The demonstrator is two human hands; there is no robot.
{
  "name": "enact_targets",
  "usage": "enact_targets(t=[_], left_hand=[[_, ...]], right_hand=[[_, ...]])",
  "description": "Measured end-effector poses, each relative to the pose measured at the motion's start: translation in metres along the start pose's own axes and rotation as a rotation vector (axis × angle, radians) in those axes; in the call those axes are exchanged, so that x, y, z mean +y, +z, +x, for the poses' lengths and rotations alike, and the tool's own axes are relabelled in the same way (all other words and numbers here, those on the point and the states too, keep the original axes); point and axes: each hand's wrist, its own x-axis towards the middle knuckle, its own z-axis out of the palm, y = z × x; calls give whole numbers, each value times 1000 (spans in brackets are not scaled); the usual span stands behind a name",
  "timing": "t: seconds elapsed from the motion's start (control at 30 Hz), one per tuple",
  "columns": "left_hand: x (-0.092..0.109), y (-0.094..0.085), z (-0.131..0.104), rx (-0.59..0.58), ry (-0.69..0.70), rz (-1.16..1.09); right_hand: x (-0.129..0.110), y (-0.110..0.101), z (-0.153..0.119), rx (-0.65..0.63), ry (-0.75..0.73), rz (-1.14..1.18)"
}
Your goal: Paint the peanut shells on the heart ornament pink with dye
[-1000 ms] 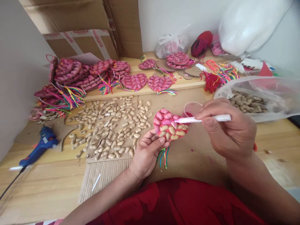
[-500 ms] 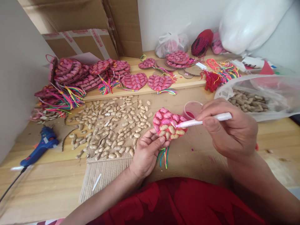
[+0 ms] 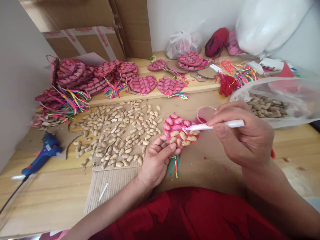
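My left hand [image 3: 160,158] grips the lower left edge of a red heart-shaped piece [image 3: 181,130] covered with peanuts. Its upper peanuts are pink, the lower ones plain tan, and colored strings hang below it. Between the fingers and thumb of my right hand [image 3: 240,133] is a white brush [image 3: 225,124], its tip touching a peanut near the middle of the heart. Behind the brush stands a clear cup [image 3: 205,113] with pink liquid, partly hidden by my right hand.
Loose peanuts [image 3: 125,140] cover the cardboard at left, beside a blue glue gun [image 3: 45,153]. Finished pink pieces [image 3: 143,85] and tassels line the raised shelf behind. At right lies a plastic bag of peanuts [image 3: 268,106].
The brush has shifted slightly left along the heart, and my right hand moved with it. More of the middle peanut looks pink. My left hand keeps its hold.
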Motion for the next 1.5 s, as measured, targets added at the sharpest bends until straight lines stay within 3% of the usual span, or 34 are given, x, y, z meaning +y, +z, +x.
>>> enact_targets(t=[0.3,0.63,0.9,1.13,1.5], left_hand=[[-1,-1,1,38,1,-11],[-3,1,0,33,75,120],[-2,3,0,51,86,136],[-3,2,0,39,82,153],[-1,3,-1,47,79,160]], right_hand=[[2,-2,-1,-68,-53,-48],[0,-1,0,-122,-184,-163],[2,-2,-1,-155,-174,-177],[3,0,-1,-83,-159,-169],[4,0,-1,-72,-122,-136]])
